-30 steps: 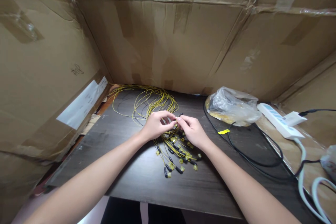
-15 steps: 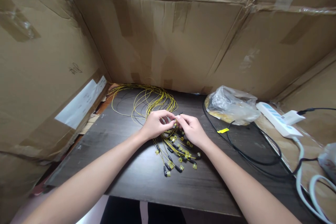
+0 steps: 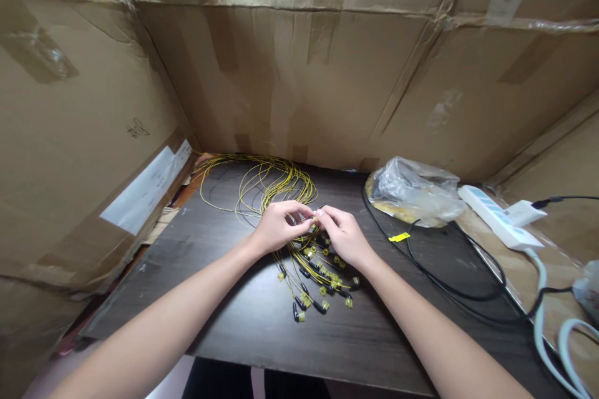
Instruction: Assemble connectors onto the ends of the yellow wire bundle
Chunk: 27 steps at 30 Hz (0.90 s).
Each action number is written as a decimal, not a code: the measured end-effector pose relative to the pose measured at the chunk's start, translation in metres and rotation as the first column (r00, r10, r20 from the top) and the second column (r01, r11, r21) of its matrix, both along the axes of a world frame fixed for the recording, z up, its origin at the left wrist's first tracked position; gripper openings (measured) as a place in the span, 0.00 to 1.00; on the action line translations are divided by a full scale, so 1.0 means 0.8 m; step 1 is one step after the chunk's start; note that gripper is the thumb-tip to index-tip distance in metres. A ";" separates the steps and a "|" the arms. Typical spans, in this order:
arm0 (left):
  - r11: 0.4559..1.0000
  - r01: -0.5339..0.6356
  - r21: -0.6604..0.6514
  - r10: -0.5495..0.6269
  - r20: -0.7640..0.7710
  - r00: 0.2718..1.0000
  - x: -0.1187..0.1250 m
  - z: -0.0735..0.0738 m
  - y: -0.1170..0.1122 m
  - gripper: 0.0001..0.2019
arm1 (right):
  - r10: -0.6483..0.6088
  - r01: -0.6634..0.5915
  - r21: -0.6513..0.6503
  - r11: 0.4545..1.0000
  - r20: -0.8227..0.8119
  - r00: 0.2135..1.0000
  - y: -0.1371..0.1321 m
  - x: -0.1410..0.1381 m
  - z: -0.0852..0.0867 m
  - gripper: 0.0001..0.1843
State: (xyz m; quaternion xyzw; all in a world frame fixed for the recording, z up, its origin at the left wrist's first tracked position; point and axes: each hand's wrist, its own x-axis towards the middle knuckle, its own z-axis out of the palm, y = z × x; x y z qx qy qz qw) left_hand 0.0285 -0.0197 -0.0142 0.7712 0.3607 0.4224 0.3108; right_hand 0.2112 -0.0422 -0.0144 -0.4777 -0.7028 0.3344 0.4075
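A bundle of thin yellow cables (image 3: pixel 262 184) lies coiled on the dark wooden table (image 3: pixel 224 299). Their ends carry small black connectors with yellow caps (image 3: pixel 318 283), fanned out below my hands. My left hand (image 3: pixel 278 225) and my right hand (image 3: pixel 344 234) meet fingertip to fingertip above that fan. Both pinch one small connector end between them at about the middle. The piece itself is mostly hidden by my fingers.
A crumpled clear plastic bag (image 3: pixel 414 190) lies at the right rear. A black cable (image 3: pixel 449 280) with a yellow tag (image 3: pixel 399 237) loops beside it. A white power strip (image 3: pixel 496 215) and white cord (image 3: pixel 547 324) sit at the far right. Cardboard walls (image 3: pixel 304 75) enclose the table.
My hands have stayed together over the connectors, with only small finger movements. The view has shifted slightly.
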 end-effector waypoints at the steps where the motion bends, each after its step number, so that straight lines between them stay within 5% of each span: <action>1: 1.000 -0.003 -0.006 0.003 0.001 1.000 0.000 0.000 0.000 0.06 | -0.004 0.004 0.002 1.000 -0.014 1.000 0.000 0.000 0.001 0.17; 4: 1.000 0.001 -0.011 -0.001 0.002 1.000 -0.001 -0.001 0.001 0.07 | 0.001 -0.001 0.002 1.000 -0.030 1.000 0.001 0.001 0.001 0.13; 11: 1.000 0.008 0.016 -0.008 -0.005 1.000 0.001 -0.003 0.000 0.06 | 0.018 -0.017 -0.009 1.000 0.010 1.000 0.001 0.000 0.000 0.24; 17: 1.000 -0.003 -0.013 0.003 -0.008 1.000 -0.001 -0.001 0.000 0.06 | 0.009 -0.010 -0.017 1.000 -0.032 0.999 -0.001 0.001 0.002 0.13; 23: 0.999 0.025 0.033 -0.024 -0.022 0.999 -0.001 -0.001 0.000 0.06 | 0.023 -0.023 0.006 1.000 0.033 0.999 0.001 0.002 -0.002 0.24; 27: 1.000 0.008 0.028 -0.008 -0.022 1.000 0.000 -0.002 0.001 0.05 | 0.014 -0.014 -0.006 1.000 0.014 1.000 0.000 0.001 0.000 0.21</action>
